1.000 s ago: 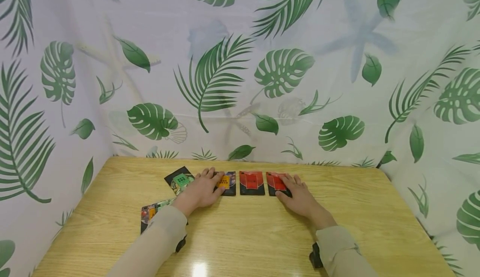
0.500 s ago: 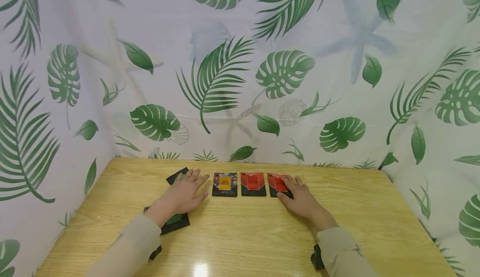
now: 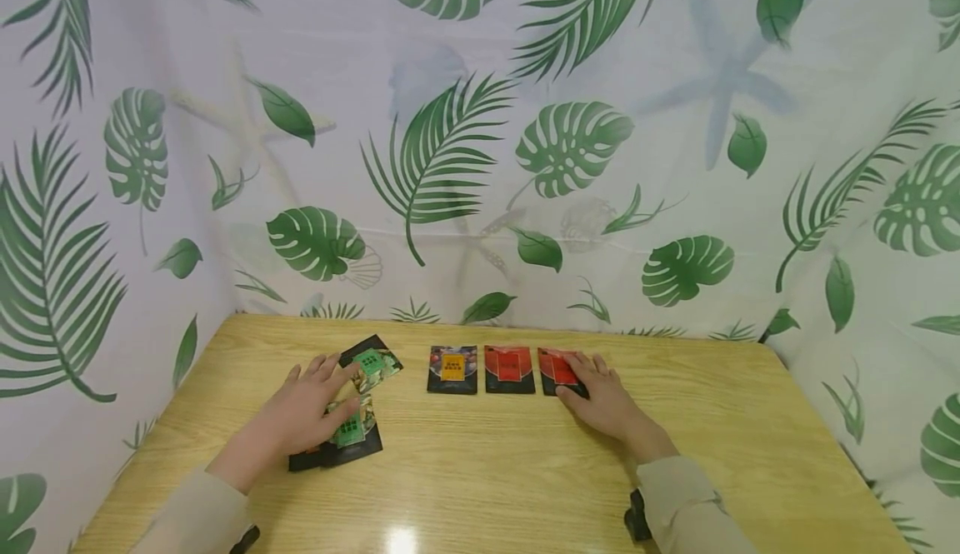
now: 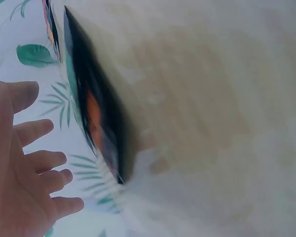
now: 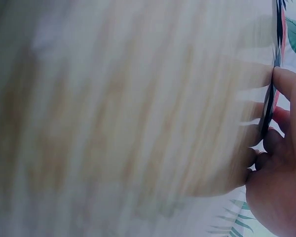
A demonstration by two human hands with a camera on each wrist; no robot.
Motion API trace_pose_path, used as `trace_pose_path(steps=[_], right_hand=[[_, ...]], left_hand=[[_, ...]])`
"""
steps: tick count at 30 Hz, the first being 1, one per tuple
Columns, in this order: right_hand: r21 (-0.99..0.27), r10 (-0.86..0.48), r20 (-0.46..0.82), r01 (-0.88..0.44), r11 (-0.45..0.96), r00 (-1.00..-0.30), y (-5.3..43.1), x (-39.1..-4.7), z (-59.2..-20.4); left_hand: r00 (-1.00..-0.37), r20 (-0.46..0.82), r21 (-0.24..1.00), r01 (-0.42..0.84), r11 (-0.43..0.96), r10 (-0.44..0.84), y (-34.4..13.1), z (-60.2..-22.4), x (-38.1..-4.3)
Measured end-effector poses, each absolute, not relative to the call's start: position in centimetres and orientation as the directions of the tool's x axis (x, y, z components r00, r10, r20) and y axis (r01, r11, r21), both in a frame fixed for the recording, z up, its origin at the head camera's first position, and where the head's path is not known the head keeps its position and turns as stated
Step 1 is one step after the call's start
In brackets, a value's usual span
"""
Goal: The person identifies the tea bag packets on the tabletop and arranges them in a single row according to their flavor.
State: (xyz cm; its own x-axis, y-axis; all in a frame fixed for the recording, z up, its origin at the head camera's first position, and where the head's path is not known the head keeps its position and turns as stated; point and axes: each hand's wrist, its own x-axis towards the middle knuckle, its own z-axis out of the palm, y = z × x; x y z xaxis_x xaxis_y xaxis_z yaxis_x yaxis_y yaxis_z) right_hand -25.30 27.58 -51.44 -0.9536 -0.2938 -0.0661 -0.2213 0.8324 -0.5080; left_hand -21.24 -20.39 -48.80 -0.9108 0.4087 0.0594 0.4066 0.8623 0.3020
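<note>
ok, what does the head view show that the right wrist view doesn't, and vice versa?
Head only: the left grip, the green-labelled packets by it, and the orange label in the row.

Right wrist only: the underside of the right grip, with the rightmost red packet edge-on at its thumb.

Both: right grip, that packet, tabletop, leaf-print backdrop.

There's the left hand (image 3: 303, 406), hovering palm down, fingers fanned apart and lightly bent, thumb stuck out to the right! Behind it comes a bare left wrist (image 3: 242, 452), then the left forearm (image 3: 191, 516) in a pale beige sleeve, slanting in from the lower left. Across to the right hand (image 3: 602, 400): palm down too, fingers reaching forward, thumb spread wide to the left, right wrist (image 3: 649, 441) bare, beige-sleeved right forearm (image 3: 686, 504) angling in from the lower right.
</note>
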Motion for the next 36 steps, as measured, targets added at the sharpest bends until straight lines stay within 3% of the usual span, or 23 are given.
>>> trace_pose_path(steps=[14, 24, 36], right_hand=[[-0.504, -0.297, -0.07, -0.223, 0.835, -0.952, 27.5, -25.3, -51.6], [-0.488, -0.295, -0.068, -0.226, 0.843, -0.953, 27.6, -25.3, -51.6], [-0.494, -0.298, -0.067, -0.228, 0.839, -0.952, 27.5, -25.4, -51.5]], left_hand=[[-0.938, 0.047, 0.326, 0.339, 0.882, 0.344, -23.4, -49.7, -18.7], [-0.937, -0.014, 0.299, 0.33, 0.895, 0.349, -24.5, -49.9, -19.0], [-0.956, 0.055, 0.193, 0.294, 0.936, 0.289, -24.7, -50.0, -20.3]])
